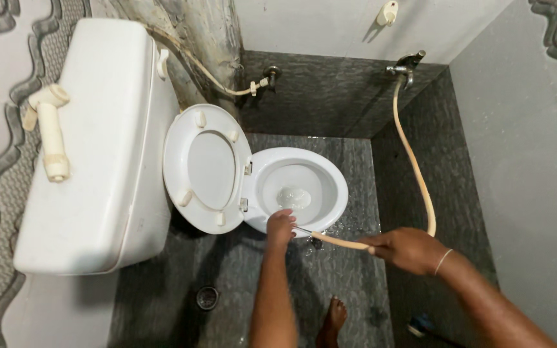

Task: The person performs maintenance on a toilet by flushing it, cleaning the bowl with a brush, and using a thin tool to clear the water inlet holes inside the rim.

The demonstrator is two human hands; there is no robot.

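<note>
A small bathroom with dark stone floor [349, 283] and grey walls. The toilet bowl [301, 189] stands open, its lid [206, 166] raised toward the cistern [95, 148]. The left hand [280, 227] rests curled on the bowl's near rim, perhaps gripping something. The right hand [406, 248] closes around the hose [414, 161], which runs up to a wall tap [405, 65].

Your head camera, the only view here, looks steeply down from standing height onto the toilet bowl [301, 190], which sits just below frame centre. You face the back wall beyond the bowl. The cistern [95, 148] looms close at left of the bowl; your forearms enter from the bottom edge, near the bowl's front rim.
</note>
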